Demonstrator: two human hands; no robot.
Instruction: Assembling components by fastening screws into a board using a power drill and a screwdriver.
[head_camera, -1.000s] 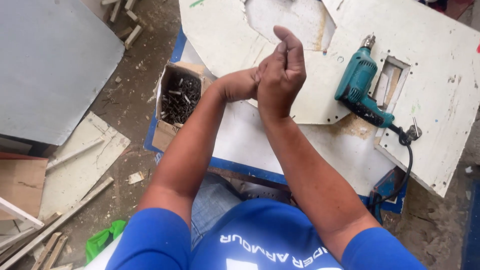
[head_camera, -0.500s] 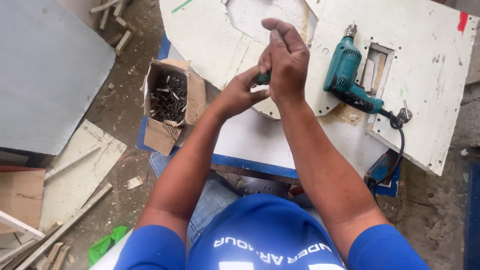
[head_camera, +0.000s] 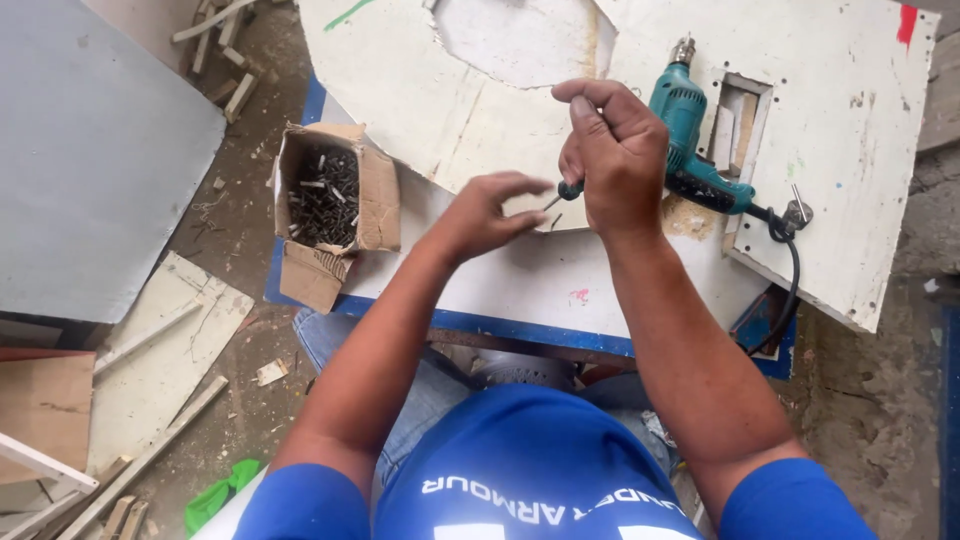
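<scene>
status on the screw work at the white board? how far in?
Done: supplies are laid out. The cardboard box of screws stands open and the teal electric drill lies on the white board.
In hand: right hand grips a small screwdriver, its tip near the left hand, whose fingers are pinched beside it.
Left: no driven screw shows on the board, so fastening looks barely started.

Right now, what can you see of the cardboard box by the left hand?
The cardboard box is small, brown and worn, its top flaps splayed open and one torn flap hanging over the blue edge of the white board. It sits upright, filled with dark screws. Nothing touches it; the left hand hovers to its right, apart.
</scene>
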